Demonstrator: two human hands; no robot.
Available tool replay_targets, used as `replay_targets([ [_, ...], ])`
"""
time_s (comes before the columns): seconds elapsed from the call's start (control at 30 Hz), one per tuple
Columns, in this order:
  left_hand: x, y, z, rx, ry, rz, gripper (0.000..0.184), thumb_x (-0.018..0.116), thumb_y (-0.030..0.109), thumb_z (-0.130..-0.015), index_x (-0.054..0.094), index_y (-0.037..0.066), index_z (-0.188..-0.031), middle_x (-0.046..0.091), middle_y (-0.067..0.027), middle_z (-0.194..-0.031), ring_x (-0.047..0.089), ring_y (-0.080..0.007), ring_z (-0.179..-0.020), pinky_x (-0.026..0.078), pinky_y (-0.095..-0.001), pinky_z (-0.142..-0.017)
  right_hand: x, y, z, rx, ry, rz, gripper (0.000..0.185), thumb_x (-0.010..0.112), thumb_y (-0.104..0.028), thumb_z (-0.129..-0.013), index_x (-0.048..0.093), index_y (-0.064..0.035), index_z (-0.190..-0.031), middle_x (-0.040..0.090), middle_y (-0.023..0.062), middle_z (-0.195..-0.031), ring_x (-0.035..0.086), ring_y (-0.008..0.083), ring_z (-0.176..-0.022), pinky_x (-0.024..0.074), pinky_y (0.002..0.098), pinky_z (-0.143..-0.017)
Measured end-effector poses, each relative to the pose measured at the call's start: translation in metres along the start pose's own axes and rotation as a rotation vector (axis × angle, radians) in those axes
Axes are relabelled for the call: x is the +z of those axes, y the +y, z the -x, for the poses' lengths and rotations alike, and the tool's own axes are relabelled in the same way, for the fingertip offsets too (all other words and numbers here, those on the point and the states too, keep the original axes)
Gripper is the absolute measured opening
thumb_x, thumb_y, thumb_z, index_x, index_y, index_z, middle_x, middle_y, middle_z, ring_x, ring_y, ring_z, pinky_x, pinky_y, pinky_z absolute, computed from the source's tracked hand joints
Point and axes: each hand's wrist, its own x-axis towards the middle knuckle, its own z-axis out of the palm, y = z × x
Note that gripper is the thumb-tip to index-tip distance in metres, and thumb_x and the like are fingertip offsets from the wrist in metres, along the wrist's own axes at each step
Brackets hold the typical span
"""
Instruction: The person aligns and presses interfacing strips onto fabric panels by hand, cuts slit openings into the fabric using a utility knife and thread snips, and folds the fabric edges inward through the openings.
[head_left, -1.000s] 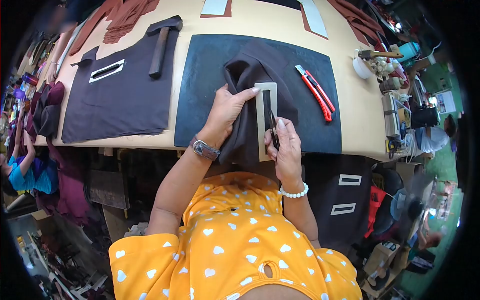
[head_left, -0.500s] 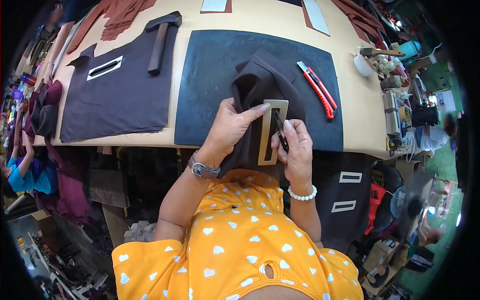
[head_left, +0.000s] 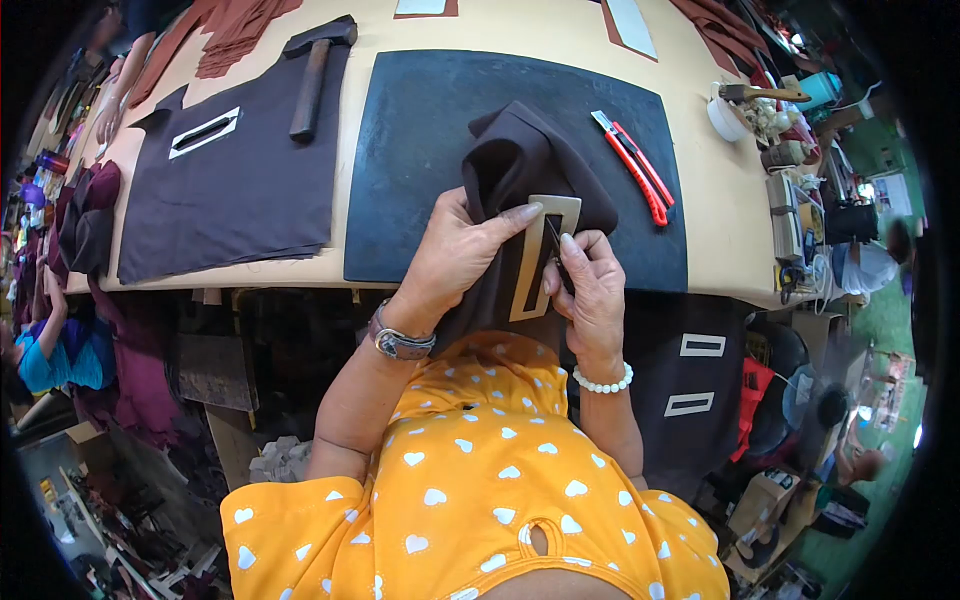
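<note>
Head view: our left hand point(head_left: 458, 262) pinches the pale frame point(head_left: 524, 292) against the brown cloth point(head_left: 535, 150), thumb on top, probably to steady it for the small dark tool point(head_left: 554, 236) pinched in our right hand point(head_left: 592, 285). The cloth bunches over the mat point(head_left: 410, 130) at the table's point(head_left: 722, 240) near edge. The cutter point(head_left: 635, 168) lies on the mat, apart from our hands. A brush point(head_left: 765, 94) seems to rest across the white bowl point(head_left: 728, 121), whose contents we cannot make out.

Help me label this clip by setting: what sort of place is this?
Probably a workshop for cloth or leather goods: bunched dark material with a pale frame, a hammer on a flat dark panel, and a red utility knife on a dark mat.
</note>
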Motion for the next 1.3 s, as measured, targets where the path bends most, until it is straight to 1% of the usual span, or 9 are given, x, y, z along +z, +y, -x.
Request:
replay_targets([
  [0.13, -0.001, -0.010, -0.002, -0.053, 0.063, -0.052, 0.019, 0.069, 0.014, -0.081, 0.062, -0.002, -0.089, 0.065, -0.0066, -0.080, 0.062, -0.0103, -0.066, 0.051, -0.0235, -0.058, 0.005, 0.004, 0.002, -0.042, 0.044, 0.044, 0.018, 0.058, -0.019, -0.090, 0.044, -0.0087, -0.089, 0.056, 0.0029, -0.061, 0.040, 0.0018, -0.043, 0.0259, 0.0146, -0.039],
  [0.23, 0.011, -0.012, 0.003, -0.002, 0.186, 0.053, 0.016, 0.068, 0.014, -0.082, 0.061, 0.000, -0.088, 0.065, -0.0048, -0.078, 0.061, -0.0097, -0.064, 0.050, -0.0225, -0.053, 0.010, 0.008, 0.007, -0.084, 0.094, 0.121, 0.018, 0.055, -0.021, -0.092, 0.042, -0.0092, -0.089, 0.053, 0.0012, -0.061, 0.039, 0.0017, -0.044, 0.0262, 0.0150, -0.039],
  [0.33, 0.012, -0.020, 0.004, -0.046, 0.153, 0.255, 0.016, 0.068, 0.010, -0.081, 0.063, 0.002, -0.095, 0.066, -0.0044, -0.088, 0.064, -0.0127, -0.072, 0.052, -0.0257, -0.062, 0.018, 0.008, 0.020, -0.020, 0.133, 0.094, 0.017, 0.049, -0.023, -0.095, 0.040, -0.0106, -0.089, 0.050, 0.0002, -0.062, 0.034, 0.0009, -0.044, 0.0257, 0.0152, -0.039],
  [0.43, 0.027, -0.021, 0.011, -0.031, 0.248, 0.320, 0.012, 0.066, 0.015, -0.084, 0.061, 0.004, -0.084, 0.063, -0.0017, -0.072, 0.057, -0.0090, -0.049, 0.042, -0.0212, -0.038, 0.024, 0.022, 0.025, -0.029, 0.174, 0.005, 0.020, 0.047, -0.027, -0.096, 0.039, -0.0108, -0.089, 0.050, 0.0008, -0.063, 0.033, 0.0009, -0.043, 0.0254, 0.0156, -0.039],
  [0.47, 0.032, -0.021, 0.012, -0.027, 0.295, 0.335, 0.011, 0.066, 0.015, -0.084, 0.062, 0.005, -0.084, 0.062, -0.0015, -0.069, 0.054, -0.0088, -0.045, 0.040, -0.0215, -0.036, 0.025, 0.026, 0.025, -0.047, 0.188, -0.007, 0.020, 0.047, -0.028, -0.096, 0.039, -0.0109, -0.088, 0.050, 0.0007, -0.063, 0.033, 0.0010, -0.043, 0.0255, 0.0157, -0.039],
  [0.67, 0.032, -0.031, 0.020, 0.030, 0.298, 0.344, 0.010, 0.065, 0.015, -0.085, 0.062, 0.006, -0.083, 0.062, -0.0004, -0.069, 0.052, -0.0073, -0.044, 0.039, -0.0206, -0.037, 0.028, 0.031, 0.020, -0.131, 0.228, -0.012, 0.022, 0.047, -0.028, -0.096, 0.039, -0.0108, -0.086, 0.049, 0.0007, -0.063, 0.034, 0.0016, -0.044, 0.0260, 0.0160, -0.039],
  [0.77, 0.036, -0.034, 0.024, 0.067, 0.328, 0.357, 0.009, 0.066, 0.015, -0.085, 0.063, 0.006, -0.084, 0.062, 0.0005, -0.070, 0.052, -0.0063, -0.046, 0.039, -0.0201, -0.038, 0.032, 0.025, 0.018, -0.154, 0.222, -0.048, 0.022, 0.049, -0.028, -0.095, 0.038, -0.0107, -0.086, 0.050, 0.0008, -0.063, 0.035, 0.0015, -0.044, 0.0260, 0.0159, -0.039],
  [1.07, 0.030, -0.032, 0.027, 0.038, 0.238, 0.386, 0.008, 0.066, 0.013, -0.084, 0.064, 0.005, -0.086, 0.063, 0.0007, -0.075, 0.054, -0.0052, -0.054, 0.042, -0.0193, -0.045, 0.032, 0.023, 0.021, -0.166, 0.228, -0.067, 0.020, 0.051, -0.023, -0.094, 0.039, -0.0104, -0.086, 0.049, 0.0001, -0.061, 0.035, 0.0012, -0.045, 0.0250, 0.0154, -0.040],
  [1.3, 0.029, -0.031, 0.026, 0.045, 0.203, 0.342, 0.010, 0.066, 0.009, -0.083, 0.064, 0.003, -0.091, 0.064, -0.0005, -0.086, 0.058, -0.0074, -0.073, 0.046, -0.0217, -0.062, 0.023, 0.026, 0.023, -0.173, 0.195, -0.069, 0.018, 0.053, -0.021, -0.093, 0.040, -0.0093, -0.090, 0.046, -0.0017, -0.062, 0.036, 0.0008, -0.048, 0.0255, 0.0154, -0.042],
])
